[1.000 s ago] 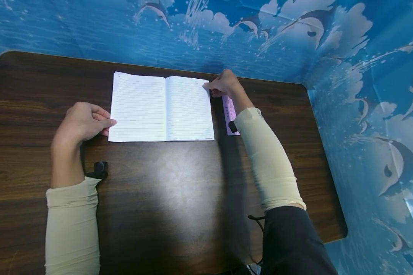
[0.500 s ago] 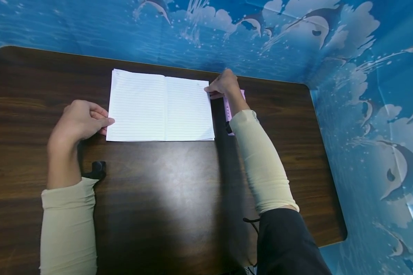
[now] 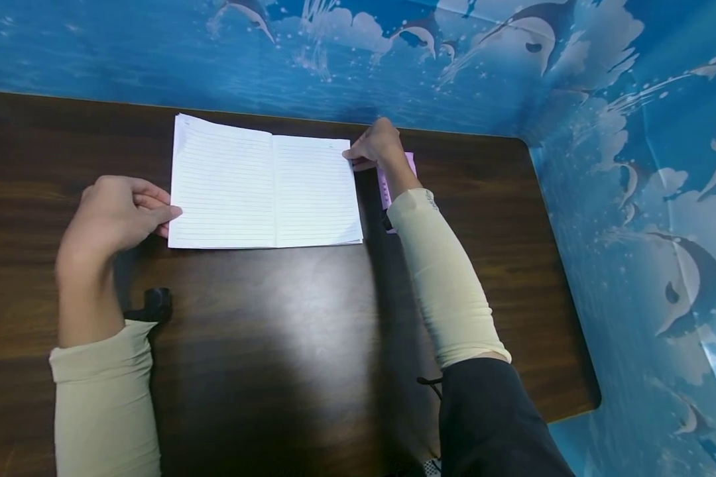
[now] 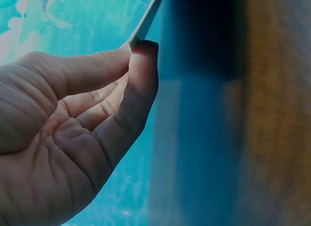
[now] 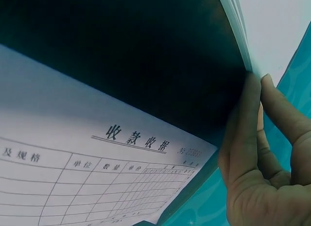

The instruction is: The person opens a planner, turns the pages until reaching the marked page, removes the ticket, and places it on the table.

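Observation:
An open lined notebook (image 3: 222,185) spreads near the back of the table, its pages blank but for small print in the top corners. My left hand (image 3: 110,215) pinches its left edge; in the left wrist view, the thumb and index finger of that left hand (image 4: 73,114) meet on the thin edge. At the upper right corner, my right hand (image 3: 378,144) pinches the right page's side. The right wrist view has that right hand (image 5: 267,158) with thumb and fingers on the stacked sheets. Partly under the right forearm lies a purple receipt pad (image 3: 384,192), a printed table form (image 5: 97,177) close up.
The dark wooden table (image 3: 262,331) has its back edge just behind the notebook. A blue dolphin-print sheet (image 3: 155,53) rises behind and at the right. A black wrist camera (image 3: 157,303) sits at the left sleeve.
The right page, bowed near the fold a second ago, now lies flatter. Both hands keep their pinch on the notebook. The head view has shifted slightly, moving the scene leftward.

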### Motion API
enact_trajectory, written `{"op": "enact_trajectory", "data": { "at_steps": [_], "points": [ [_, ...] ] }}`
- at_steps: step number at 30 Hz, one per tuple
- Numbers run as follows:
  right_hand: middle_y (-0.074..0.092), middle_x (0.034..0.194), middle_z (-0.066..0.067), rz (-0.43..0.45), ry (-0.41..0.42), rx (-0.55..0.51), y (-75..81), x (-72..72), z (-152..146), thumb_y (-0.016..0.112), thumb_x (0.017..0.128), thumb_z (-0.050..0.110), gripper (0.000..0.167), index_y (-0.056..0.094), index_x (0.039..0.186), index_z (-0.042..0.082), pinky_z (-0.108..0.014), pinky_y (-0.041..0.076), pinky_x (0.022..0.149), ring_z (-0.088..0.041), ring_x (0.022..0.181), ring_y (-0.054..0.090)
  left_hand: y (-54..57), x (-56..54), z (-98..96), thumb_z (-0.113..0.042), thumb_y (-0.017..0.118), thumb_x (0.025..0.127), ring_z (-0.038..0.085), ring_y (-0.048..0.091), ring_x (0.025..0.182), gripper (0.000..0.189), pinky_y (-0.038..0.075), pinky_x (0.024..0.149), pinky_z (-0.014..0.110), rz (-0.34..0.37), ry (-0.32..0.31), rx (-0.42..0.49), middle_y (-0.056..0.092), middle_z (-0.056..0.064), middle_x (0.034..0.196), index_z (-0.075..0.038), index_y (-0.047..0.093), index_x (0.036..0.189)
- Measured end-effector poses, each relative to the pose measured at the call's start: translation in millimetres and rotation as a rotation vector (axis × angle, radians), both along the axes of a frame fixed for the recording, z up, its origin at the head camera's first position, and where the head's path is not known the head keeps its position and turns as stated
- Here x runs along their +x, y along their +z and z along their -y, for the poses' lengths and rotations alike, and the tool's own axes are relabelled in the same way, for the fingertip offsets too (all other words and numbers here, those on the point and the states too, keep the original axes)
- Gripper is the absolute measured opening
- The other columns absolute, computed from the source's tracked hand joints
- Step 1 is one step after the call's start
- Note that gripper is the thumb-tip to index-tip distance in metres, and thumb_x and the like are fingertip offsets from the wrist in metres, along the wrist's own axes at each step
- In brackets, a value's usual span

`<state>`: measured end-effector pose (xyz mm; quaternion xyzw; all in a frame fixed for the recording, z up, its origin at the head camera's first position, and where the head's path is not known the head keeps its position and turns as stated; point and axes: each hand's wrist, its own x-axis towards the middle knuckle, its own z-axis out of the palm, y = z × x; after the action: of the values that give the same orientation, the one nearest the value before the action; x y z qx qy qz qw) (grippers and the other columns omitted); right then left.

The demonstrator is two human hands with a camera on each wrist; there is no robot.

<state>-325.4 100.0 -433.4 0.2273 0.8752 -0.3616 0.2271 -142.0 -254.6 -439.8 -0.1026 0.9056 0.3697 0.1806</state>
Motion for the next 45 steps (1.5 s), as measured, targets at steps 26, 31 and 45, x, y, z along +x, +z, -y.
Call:
{"op": "enact_trajectory", "data": {
  "at_steps": [26,31,45],
  "points": [
    [0.081,0.118,-0.011,0.06,-0.007,-0.033,2.4,-4.7,-3,0.085,0.091,0.009,0.02,0.08,0.11,0.004,-0.028,0.064,0.075,-0.022,0.092,0.083,92.7,-21.0,-141.5,-0.005,0.069,0.101,0.025,0.075,0.071,0.018,0.054,0.059,0.022,-0.268,-0.239,0.121,0.075,0.027,0.101,0.008,0.072,0.113],
    [0.082,0.111,-0.01,0.075,0.012,-0.04,3.0,-7.5,-6,0.087,0.089,0.009,0.015,0.081,0.102,0.005,-0.029,0.064,0.073,-0.021,0.086,0.083,84.2,-32.6,-172.8,-0.007,0.068,0.099,0.02,0.076,0.066,0.018,0.063,0.076,0.037,-0.229,-0.293,0.172,0.079,0.021,0.094,0.006,0.072,0.111],
    [0.079,0.1,-0.012,0.045,0.088,-0.203,1.8,-9.5,-19,0.077,0.092,-0.005,0.008,0.078,0.09,0.002,-0.033,0.065,0.078,-0.024,0.079,0.081,24.3,-63.2,-241.3,-0.009,0.063,0.099,0.023,0.076,0.059,0.018,0.057,0.086,0.044,-0.058,-0.451,0.106,0.066,0.009,0.06,0.0,0.056,0.085]
  ]
}}
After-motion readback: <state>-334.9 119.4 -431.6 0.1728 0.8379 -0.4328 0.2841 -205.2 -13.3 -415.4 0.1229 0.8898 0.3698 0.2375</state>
